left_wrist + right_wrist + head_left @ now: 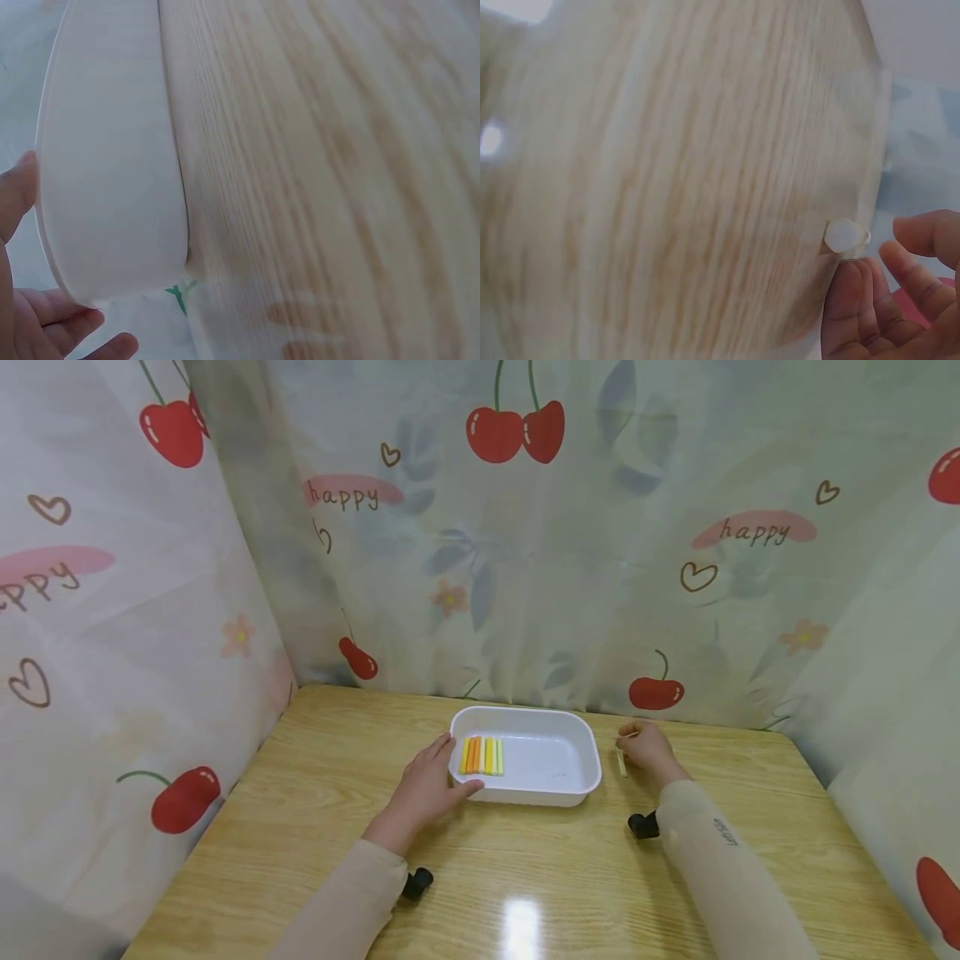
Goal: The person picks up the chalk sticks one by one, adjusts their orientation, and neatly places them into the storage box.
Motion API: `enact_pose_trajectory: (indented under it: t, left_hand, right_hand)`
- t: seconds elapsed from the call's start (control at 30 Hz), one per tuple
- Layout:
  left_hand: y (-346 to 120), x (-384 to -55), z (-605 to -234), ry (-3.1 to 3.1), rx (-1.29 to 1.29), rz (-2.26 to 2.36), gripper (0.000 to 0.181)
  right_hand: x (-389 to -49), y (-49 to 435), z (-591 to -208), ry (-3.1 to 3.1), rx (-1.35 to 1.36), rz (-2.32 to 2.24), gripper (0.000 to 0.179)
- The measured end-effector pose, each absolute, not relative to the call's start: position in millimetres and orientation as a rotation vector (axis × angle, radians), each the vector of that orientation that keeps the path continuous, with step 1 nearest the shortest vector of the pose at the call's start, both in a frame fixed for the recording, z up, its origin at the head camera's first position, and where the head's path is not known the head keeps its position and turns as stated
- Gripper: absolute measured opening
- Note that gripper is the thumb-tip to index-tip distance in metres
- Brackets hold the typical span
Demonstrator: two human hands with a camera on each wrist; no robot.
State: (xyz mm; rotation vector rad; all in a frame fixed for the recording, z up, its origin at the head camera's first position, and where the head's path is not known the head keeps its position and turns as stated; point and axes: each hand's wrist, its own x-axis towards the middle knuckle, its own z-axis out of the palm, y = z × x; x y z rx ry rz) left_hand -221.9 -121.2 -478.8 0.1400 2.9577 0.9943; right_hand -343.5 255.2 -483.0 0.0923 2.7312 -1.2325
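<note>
A white plastic tray [547, 797] stands near the back of the table. My left hand [426, 787] holds its left end, with the thumb at the near rim and the fingers along the left side. In the left wrist view, fingers [71, 330] bend around the tray's end wall [112, 187]. Inside lie several chalk sticks [482, 756] in a row: yellow, orange, white and pale green. Right of the tray, my right hand [648, 752] is beside pale chalk sticks [622, 763] on the table. In the right wrist view, thumb and fingers stand apart around a hexagonal chalk end [844, 235].
Small crumbs [558, 775] lie in the right part of the tray. A cloth printed with cherries [517, 568] hangs behind the wooden table [517, 860] and along both sides. Black devices [643, 826] sit at both wrists.
</note>
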Motion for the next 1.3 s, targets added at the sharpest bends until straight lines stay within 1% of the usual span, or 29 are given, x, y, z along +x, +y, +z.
enact_pose_trajectory:
  t: [0.33, 0.6, 0.8, 1.17, 1.3]
  left_hand:
    - [-120, -222, -479, 2.955, 0.128, 0.992, 0.098]
    - [-120, -222, -479, 2.964, 0.135, 0.989, 0.097]
    - [-122, -223, -479, 2.991, 0.198, 0.979, 0.095]
    - [-122, -223, -479, 2.979, 0.176, 0.958, 0.096]
    - [-121, -223, -479, 2.973, 0.166, 0.965, 0.096]
  right_hand:
    - [-343, 255, -484, 2.822, 0.038, -1.048, 0.033]
    - [-346, 256, -488, 2.847, -0.005, -0.881, 0.035]
    - [-345, 252, -485, 2.846, -0.006, -0.823, 0.037]
    - [-337, 256, -477, 2.710, -0.018, -0.940, 0.030]
    - [-330, 256, -472, 2.663, -0.037, -0.989, 0.032]
